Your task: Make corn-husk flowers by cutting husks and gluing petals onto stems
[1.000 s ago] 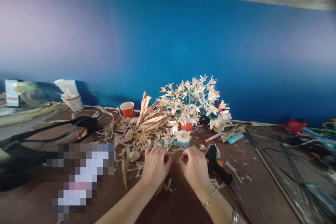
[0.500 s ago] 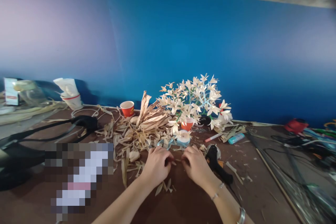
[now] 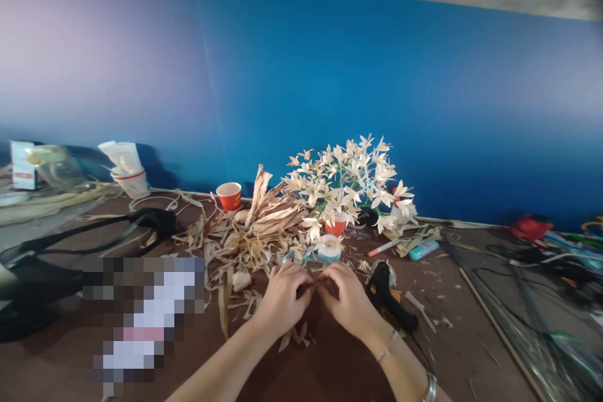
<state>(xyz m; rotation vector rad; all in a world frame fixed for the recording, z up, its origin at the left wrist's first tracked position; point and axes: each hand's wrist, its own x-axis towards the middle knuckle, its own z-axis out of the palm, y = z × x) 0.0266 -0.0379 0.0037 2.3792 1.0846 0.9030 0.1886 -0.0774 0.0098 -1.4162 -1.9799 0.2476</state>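
My left hand (image 3: 286, 297) and my right hand (image 3: 345, 299) meet fingertip to fingertip above the brown table (image 3: 325, 364). Both are pinched closed, and whatever lies between the fingers is too small to make out. Just beyond them is a roll of pale tape (image 3: 329, 247). Behind it, white flowers (image 3: 351, 182) on green stems rise around an orange cup (image 3: 335, 224). Dried husks (image 3: 276, 217) and loose husk scraps (image 3: 241, 281) spread to the left of the flowers. A black glue gun (image 3: 389, 301) lies to the right of my right hand.
A red paper cup (image 3: 228, 196) and a white cup (image 3: 130, 181) stand along the blue partition (image 3: 301, 88). Black straps (image 3: 155, 223) lie at the left. A light blue object (image 3: 424, 250), a red object (image 3: 531, 227), cables and clear plastic are at the right.
My right hand has moved left, so its fingertips now touch those of my left hand. The gap between the hands has closed.
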